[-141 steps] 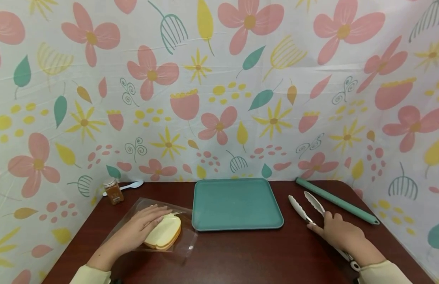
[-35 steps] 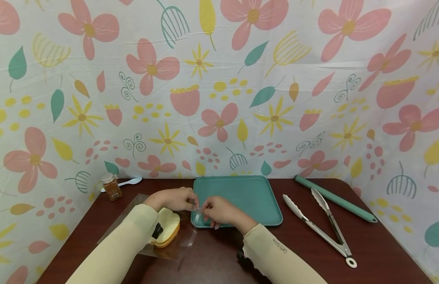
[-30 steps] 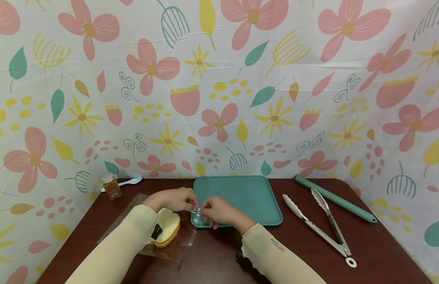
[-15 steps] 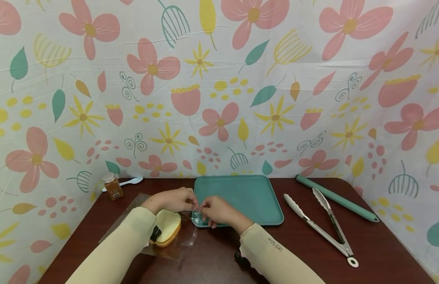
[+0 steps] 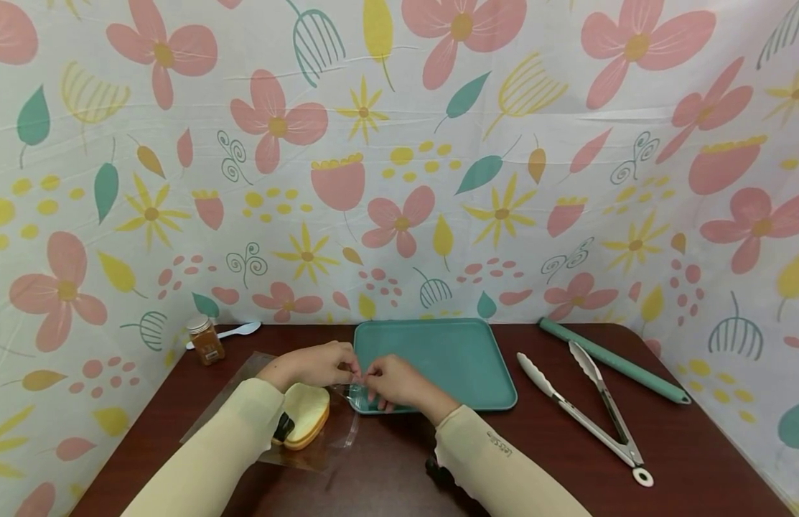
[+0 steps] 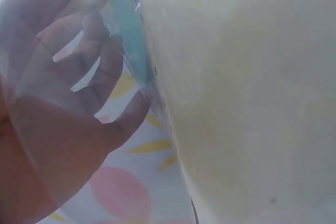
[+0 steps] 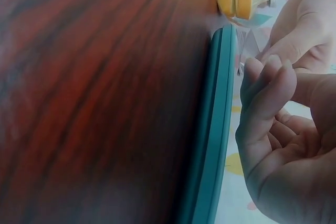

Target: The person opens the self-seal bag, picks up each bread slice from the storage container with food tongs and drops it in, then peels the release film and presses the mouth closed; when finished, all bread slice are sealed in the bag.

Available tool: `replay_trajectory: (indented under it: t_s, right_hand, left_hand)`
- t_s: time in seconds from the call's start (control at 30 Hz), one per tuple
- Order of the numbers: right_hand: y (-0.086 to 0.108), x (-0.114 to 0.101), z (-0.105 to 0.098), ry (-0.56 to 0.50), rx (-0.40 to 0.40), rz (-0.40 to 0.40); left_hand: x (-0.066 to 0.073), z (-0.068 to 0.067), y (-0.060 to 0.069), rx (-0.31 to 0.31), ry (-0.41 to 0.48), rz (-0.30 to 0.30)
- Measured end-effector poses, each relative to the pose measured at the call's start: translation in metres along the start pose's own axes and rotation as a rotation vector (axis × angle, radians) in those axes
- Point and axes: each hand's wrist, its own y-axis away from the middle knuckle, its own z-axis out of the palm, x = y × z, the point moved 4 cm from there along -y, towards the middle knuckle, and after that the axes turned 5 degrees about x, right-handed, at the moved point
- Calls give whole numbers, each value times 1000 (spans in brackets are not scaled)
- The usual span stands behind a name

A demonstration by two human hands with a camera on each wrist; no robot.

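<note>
Your left hand (image 5: 323,365) no longer lies over the bread (image 5: 311,411); it now pinches the clear plastic bag (image 5: 349,435) at the near-left corner of the tray (image 5: 438,362), your sleeve (image 5: 234,424) crossing the loaf end. Your right hand (image 5: 399,382), off the tongs (image 5: 587,426), comes across to pinch the film beside it. The tongs lie released, arms spread wider than before.

The left sleeve (image 5: 205,449) and right sleeve (image 5: 496,470) are pale cream, the latter bearing small dark lettering (image 5: 500,443), with a black piece (image 5: 284,426) beside each cuff (image 5: 267,395).
</note>
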Motion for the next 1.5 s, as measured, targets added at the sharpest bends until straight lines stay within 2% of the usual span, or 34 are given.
replay_trajectory:
  t_s: [0.23,0.4,0.7,1.0,1.23,1.33,1.5]
  right_hand:
    - [-1,-1,1,5,15,-2]
    - [-2,-2,2,1,29,-11]
    - [-3,-4,4,-22,87,10]
    - [-2,-6,5,-40,82,45]
    - [-3,-4,5,-57,86,65]
    - [-2,-3,5,-65,84,66]
    - [-1,1,1,-59,100,71]
  left_hand:
    - [0,1,-1,2,21,39]
    - [0,2,-2,2,45,39]
    - [0,1,-1,1,49,6]
    - [2,1,-1,-10,44,19]
    - [3,2,-1,9,13,11]
    - [3,3,-1,13,-2,-4]
    - [1,0,3,35,7,-69]
